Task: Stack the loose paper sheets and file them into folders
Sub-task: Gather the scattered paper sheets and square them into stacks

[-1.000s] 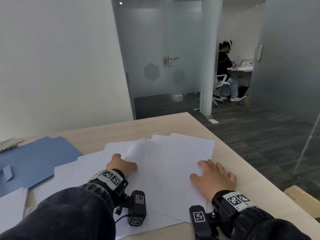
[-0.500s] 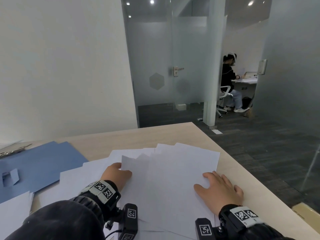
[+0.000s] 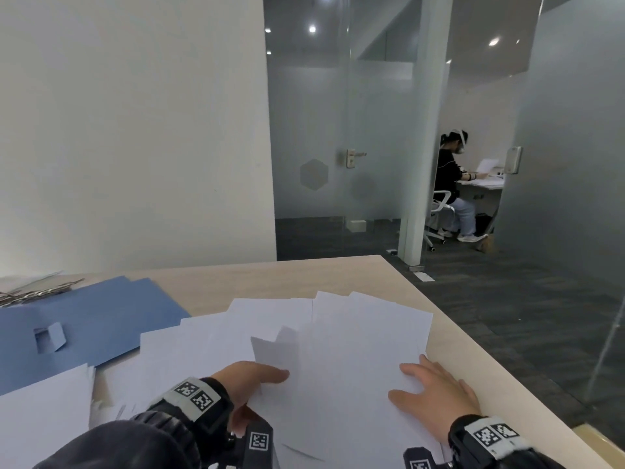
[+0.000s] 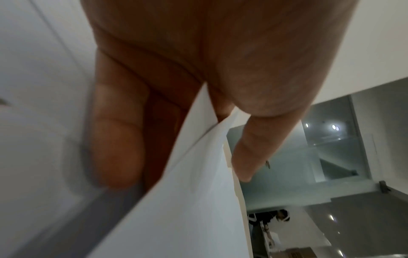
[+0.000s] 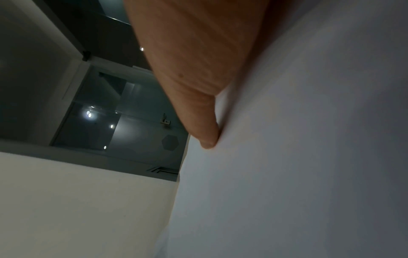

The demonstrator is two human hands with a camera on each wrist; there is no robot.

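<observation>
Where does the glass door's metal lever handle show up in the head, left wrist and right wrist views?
Head: the metal lever handle sits just above and right of centre, on the frosted glass door.
Left wrist: small, right of centre, just beyond the left hand's thumb; handle at.
Right wrist: left of centre, beside the right hand's fingertip; handle at.
Shared landmark: the frosted glass door with round ceiling lights seen through it.

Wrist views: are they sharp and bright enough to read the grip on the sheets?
Left wrist view: bright, but motion blur smears the fingers; the sheets still show between thumb and fingers. Right wrist view: dim and soft, only the right hand lying against paper. Head view: evenly lit, sharpest, edges bowed.
</observation>
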